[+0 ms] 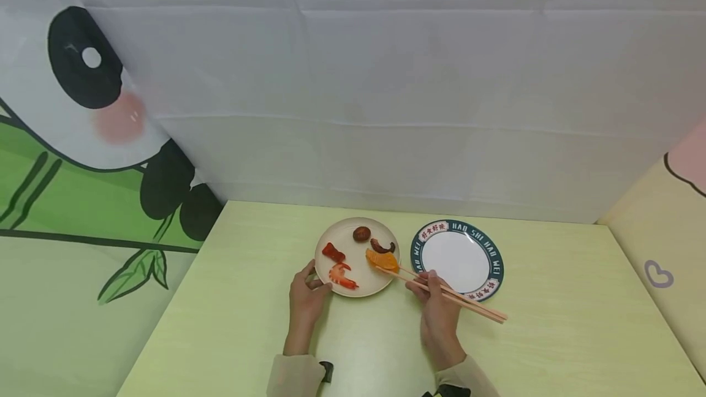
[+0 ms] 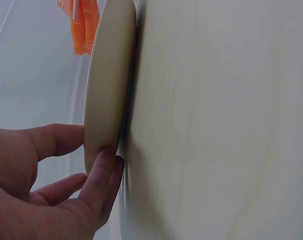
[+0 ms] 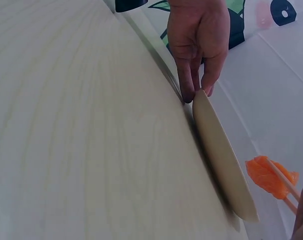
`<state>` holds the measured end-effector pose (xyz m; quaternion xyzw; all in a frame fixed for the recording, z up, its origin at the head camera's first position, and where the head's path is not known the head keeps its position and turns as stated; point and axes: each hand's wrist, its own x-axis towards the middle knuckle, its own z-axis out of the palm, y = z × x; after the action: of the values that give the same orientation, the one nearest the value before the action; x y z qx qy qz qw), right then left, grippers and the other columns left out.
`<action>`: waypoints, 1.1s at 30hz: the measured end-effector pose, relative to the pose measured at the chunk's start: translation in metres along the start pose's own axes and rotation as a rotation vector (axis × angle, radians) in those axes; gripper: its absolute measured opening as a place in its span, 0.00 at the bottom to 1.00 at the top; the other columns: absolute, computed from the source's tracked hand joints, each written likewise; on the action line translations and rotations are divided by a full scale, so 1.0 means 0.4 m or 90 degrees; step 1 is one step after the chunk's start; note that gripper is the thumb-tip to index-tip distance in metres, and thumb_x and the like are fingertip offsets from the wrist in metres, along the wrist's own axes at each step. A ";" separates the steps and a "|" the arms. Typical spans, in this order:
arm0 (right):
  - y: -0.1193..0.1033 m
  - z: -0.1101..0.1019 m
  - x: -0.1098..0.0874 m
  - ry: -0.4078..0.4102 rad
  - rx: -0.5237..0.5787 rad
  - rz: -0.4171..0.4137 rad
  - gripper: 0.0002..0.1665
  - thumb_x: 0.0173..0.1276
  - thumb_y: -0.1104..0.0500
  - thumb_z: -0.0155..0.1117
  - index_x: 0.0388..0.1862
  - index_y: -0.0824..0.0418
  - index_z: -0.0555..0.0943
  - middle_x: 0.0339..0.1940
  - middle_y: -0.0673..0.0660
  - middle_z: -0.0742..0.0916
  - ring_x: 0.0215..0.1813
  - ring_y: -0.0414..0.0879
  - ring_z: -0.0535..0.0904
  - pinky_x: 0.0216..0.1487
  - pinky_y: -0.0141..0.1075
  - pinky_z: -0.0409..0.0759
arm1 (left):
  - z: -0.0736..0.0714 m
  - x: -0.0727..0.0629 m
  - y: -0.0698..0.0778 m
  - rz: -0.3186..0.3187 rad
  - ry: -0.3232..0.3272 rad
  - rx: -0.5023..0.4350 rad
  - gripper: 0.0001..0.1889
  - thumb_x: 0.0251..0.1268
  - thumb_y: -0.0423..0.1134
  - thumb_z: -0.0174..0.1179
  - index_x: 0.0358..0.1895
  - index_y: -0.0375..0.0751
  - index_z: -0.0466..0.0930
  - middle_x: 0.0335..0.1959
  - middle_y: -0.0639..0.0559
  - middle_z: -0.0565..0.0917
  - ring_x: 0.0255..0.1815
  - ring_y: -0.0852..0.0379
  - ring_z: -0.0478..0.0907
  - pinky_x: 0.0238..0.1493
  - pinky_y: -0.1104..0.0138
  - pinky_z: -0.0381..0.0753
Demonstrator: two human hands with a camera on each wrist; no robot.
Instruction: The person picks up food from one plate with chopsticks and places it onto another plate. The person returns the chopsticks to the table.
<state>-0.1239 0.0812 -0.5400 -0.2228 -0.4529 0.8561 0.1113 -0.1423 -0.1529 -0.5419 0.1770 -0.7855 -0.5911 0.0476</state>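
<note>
My left hand [image 1: 306, 299] pinches the near left rim of a round cream plate [image 1: 357, 257] between thumb and fingers. In the left wrist view this plate [image 2: 107, 85] shows edge-on. A pair of wooden chopsticks [image 1: 493, 317] is held in my right hand [image 1: 439, 314], tips pointing left over the plate. Between the tips is an orange, pale-striped slice like salmon [image 1: 382, 259], which in the right wrist view [image 3: 271, 176] shows above the plate's rim. Also on the plate are a shrimp [image 1: 343, 277], a red piece [image 1: 333, 253], a round brown piece [image 1: 361, 234] and a dark curved piece [image 1: 383, 245].
A white plate with a dark green lettered rim [image 1: 498, 268] sits just right of the cream plate, beyond my right hand. The pale yellow-green table [image 1: 557, 323] ends at a grey cloth backdrop [image 1: 419, 158]. Printed side panels stand left and right.
</note>
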 end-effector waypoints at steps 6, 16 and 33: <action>-0.014 -0.009 0.006 0.006 0.003 0.001 0.17 0.85 0.62 0.54 0.51 0.77 0.83 0.36 0.54 0.90 0.36 0.46 0.92 0.48 0.38 0.88 | 0.000 0.000 -0.008 0.000 0.000 0.001 0.37 0.59 0.20 0.65 0.75 0.23 0.67 0.66 0.28 0.77 0.52 0.37 0.85 0.36 0.73 0.78; -0.034 -0.026 0.021 0.030 0.017 0.016 0.16 0.84 0.59 0.57 0.50 0.73 0.84 0.38 0.56 0.90 0.38 0.46 0.93 0.49 0.37 0.87 | 0.002 0.001 -0.006 -0.004 0.000 0.002 0.37 0.60 0.20 0.65 0.76 0.23 0.67 0.66 0.29 0.77 0.53 0.38 0.85 0.37 0.72 0.78; -0.074 -0.051 0.031 0.048 0.102 0.023 0.16 0.83 0.60 0.57 0.41 0.69 0.87 0.34 0.57 0.91 0.39 0.46 0.92 0.48 0.35 0.86 | 0.002 0.002 -0.011 -0.001 0.003 0.003 0.37 0.59 0.21 0.65 0.75 0.23 0.67 0.66 0.30 0.77 0.53 0.38 0.85 0.37 0.72 0.79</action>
<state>-0.1252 0.1177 -0.5289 -0.2532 -0.3746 0.8824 0.1305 -0.1423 -0.1536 -0.5463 0.1790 -0.7864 -0.5892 0.0484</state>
